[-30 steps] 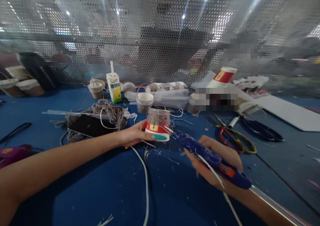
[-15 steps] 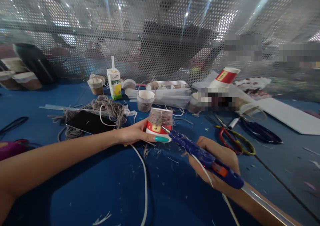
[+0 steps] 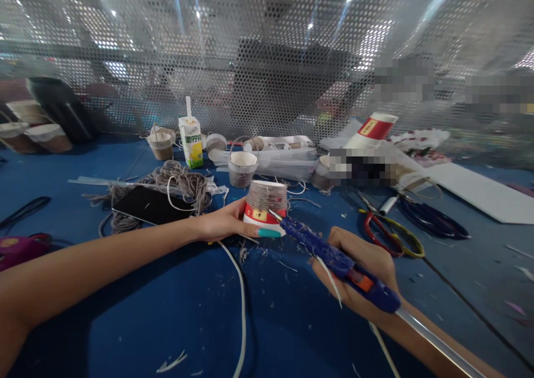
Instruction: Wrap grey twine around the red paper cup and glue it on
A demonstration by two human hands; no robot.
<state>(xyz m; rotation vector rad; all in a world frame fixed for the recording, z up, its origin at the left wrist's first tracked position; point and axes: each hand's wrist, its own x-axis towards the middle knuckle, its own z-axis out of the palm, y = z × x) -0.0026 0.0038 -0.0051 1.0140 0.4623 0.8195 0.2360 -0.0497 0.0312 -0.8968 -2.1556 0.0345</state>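
Observation:
A red and white paper cup (image 3: 266, 215), turned upside down, is held in my left hand (image 3: 229, 220), whose thumb lies along its lower edge. Grey cord is wound round the cup's upper part. In my right hand (image 3: 362, 261) is a blue hot glue gun (image 3: 334, 258) with an orange part on its body and a clear glue stick (image 3: 434, 339) out of its back end. Its metal nozzle meets the cup's side just below the wound cord. A white cord (image 3: 242, 300) runs down from near my left hand.
Behind my left arm lie a black phone (image 3: 148, 204) and a heap of grey cord (image 3: 179, 175). A drink carton (image 3: 191, 144) and a small basket (image 3: 242, 169) stand farther back. Red and yellow-handled scissors (image 3: 386, 236) lie right. A perforated metal screen (image 3: 271, 77) closes the far side.
The glue gun's rear has shifted slightly left, with its nozzle still at the cup. My left hand keeps its hold on the cup. The view has shifted slightly.

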